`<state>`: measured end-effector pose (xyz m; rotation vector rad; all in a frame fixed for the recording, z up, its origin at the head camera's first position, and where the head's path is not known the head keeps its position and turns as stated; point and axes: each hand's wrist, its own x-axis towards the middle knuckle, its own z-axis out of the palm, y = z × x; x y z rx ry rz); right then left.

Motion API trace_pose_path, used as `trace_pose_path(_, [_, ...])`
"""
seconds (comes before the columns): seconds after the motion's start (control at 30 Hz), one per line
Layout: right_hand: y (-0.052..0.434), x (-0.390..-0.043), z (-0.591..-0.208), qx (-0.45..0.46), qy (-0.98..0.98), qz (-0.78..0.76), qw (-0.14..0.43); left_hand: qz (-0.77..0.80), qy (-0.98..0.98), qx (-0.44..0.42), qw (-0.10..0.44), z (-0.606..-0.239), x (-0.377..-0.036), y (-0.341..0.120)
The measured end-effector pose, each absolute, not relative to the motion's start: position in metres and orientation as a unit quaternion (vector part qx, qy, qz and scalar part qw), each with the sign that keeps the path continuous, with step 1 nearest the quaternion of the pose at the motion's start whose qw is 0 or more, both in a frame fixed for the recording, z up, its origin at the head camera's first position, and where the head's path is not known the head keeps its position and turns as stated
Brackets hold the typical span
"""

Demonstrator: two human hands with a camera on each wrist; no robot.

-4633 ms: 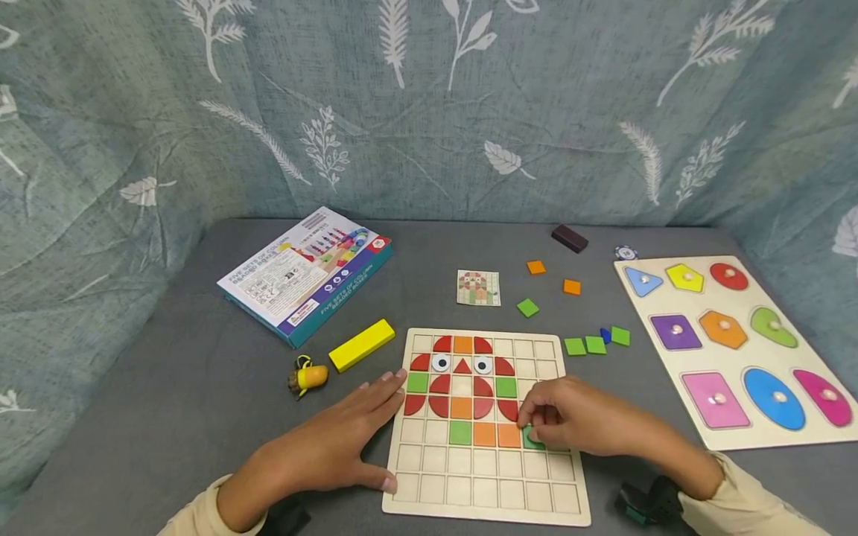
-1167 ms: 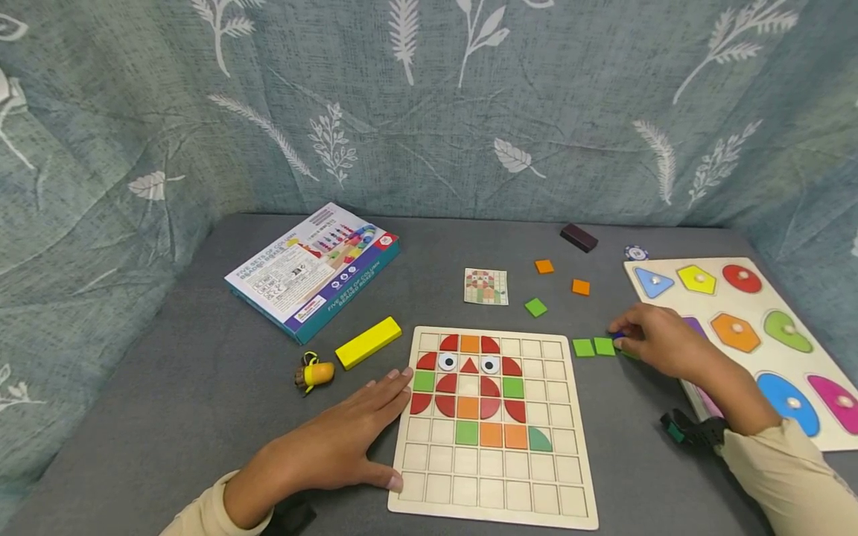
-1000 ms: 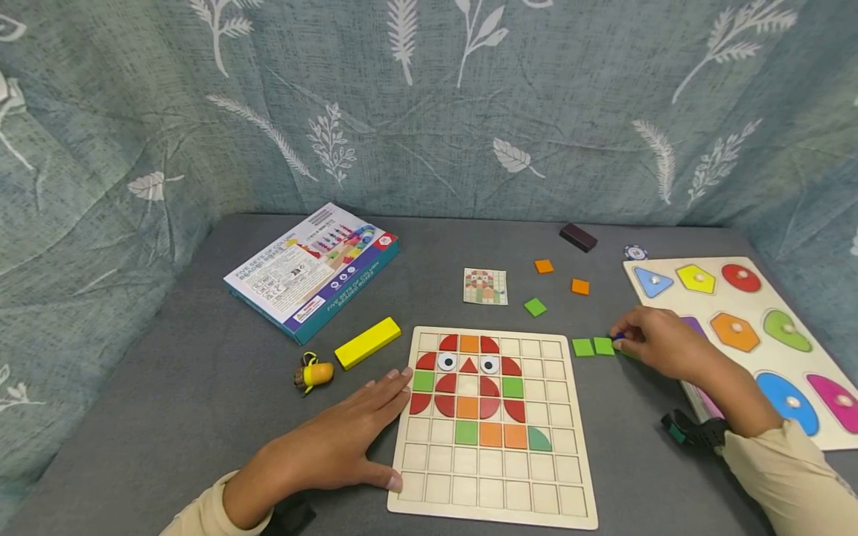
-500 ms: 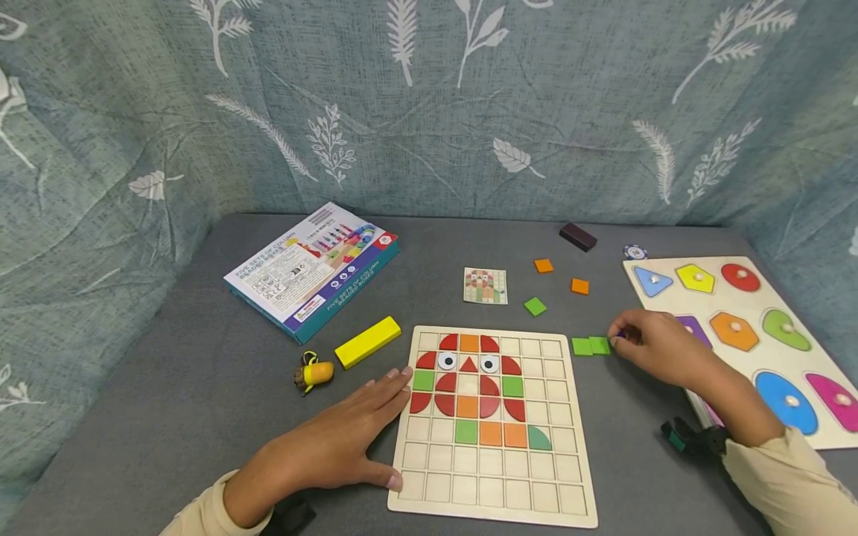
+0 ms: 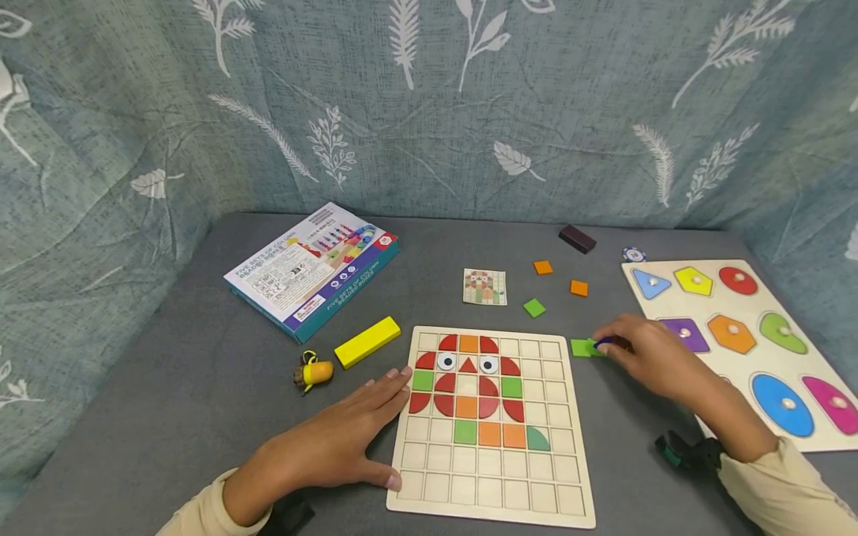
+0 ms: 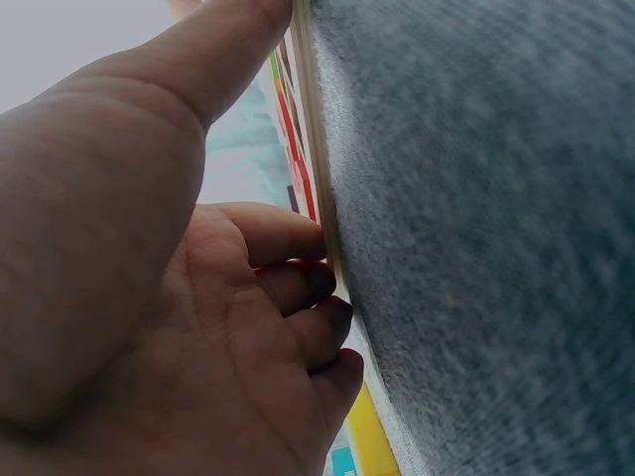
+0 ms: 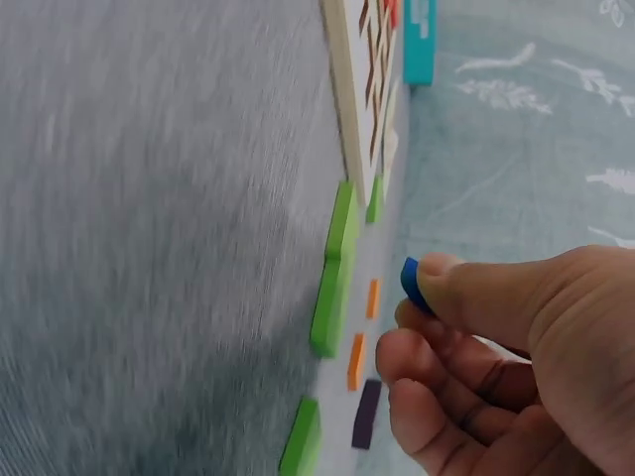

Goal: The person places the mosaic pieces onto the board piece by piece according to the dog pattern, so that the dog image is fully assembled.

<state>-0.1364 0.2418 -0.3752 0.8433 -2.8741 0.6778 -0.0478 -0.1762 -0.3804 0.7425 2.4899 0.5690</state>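
Blue piece (image 7: 412, 285): R hand (image 5: 646, 361) pinching it by green tiles (image 5: 582, 348); wrist cam showing grip. L hand (image 5: 335, 443) lying flat, steadying board (image 5: 492, 495).

We see a grey, felt-like tabletop (image 5: 201, 387) as our landmark. Behind its far edge hangs a dull teal cloth backdrop (image 5: 429, 112) printed with white leaves and fern sprigs; it rises straight from the tabletop and fills everything above it. To the left of the tabletop the same cloth (image 5: 74, 246) wraps round and drapes down in soft creases, and to the right it closes in again (image 5: 811, 193). The light on the tabletop is even and soft.
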Motion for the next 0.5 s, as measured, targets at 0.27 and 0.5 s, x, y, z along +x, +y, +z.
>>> trace_pose_path(0.27, [0.23, -0.127, -0.371, 0.286, -0.927, 0.239, 0.038, 0.208, 0.909, 0.268, 0.24, -0.379, -0.048, -0.176])
trace_pose_path(0.5, [0.224, -0.118, -0.368, 0.281, -0.924, 0.258, 0.013, 0.211, 0.909, 0.27, 0.238, -0.378, -0.047, -0.175])
